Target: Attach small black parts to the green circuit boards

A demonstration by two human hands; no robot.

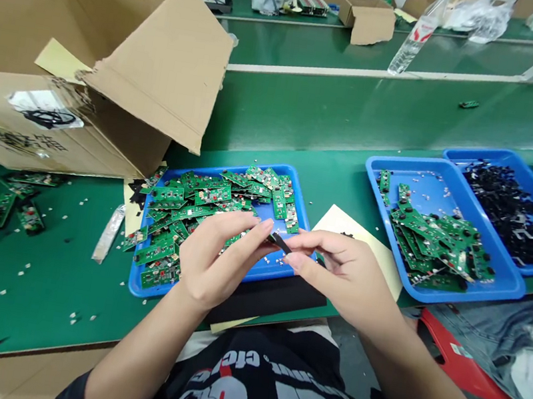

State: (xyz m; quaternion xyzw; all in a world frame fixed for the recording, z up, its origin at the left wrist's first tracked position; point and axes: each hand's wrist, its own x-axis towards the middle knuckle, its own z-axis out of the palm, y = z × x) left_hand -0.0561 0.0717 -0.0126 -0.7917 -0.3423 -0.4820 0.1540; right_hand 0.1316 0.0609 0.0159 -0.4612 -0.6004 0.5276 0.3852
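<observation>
Strip [282, 243], black, one end pinched by left hand [217, 256], other by right hand [344, 269], above blue tray [266, 268]

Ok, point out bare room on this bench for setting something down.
Best: green tabletop between the middle tray and right board tray, behind the cream paper. Another, speckled with white bits, between loose boards and the silver strip. Crowded: the middle tray, heaped with circuit boards.

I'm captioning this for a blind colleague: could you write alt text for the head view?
A person's left hand and right hand pinch a slim black piece over a blue tray piled with green circuit boards. Two more trays to the right hold circuit boards and small black parts, and an open cardboard box stands at left on the green workbench.
</observation>
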